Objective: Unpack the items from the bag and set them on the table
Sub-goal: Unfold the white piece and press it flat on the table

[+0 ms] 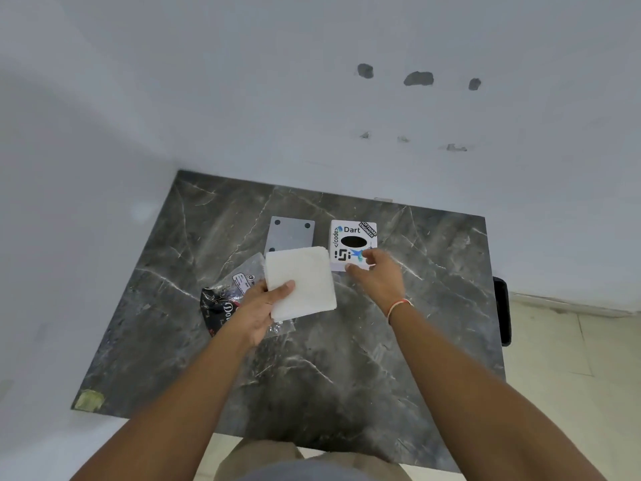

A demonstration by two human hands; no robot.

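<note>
My left hand [262,308] grips a stack of white paper napkins [300,281], held just above the dark marble table [347,376]. Under that hand lies a crumpled clear plastic bag [229,289] with black print. My right hand [376,272] reaches to the near edge of a white box [352,243] covered in stickers, with a dark oval hole in its top. Its fingers touch the box's front corner; whether they grip it is unclear. A flat grey plate [289,234] with dark corner dots lies left of the box, partly hidden by the napkins.
The table stands in a corner against white walls at the back and left. A black object [503,310] sits at the table's right edge. Pale floor tiles show on the right. A yellowish patch [89,400] marks the table's near left corner.
</note>
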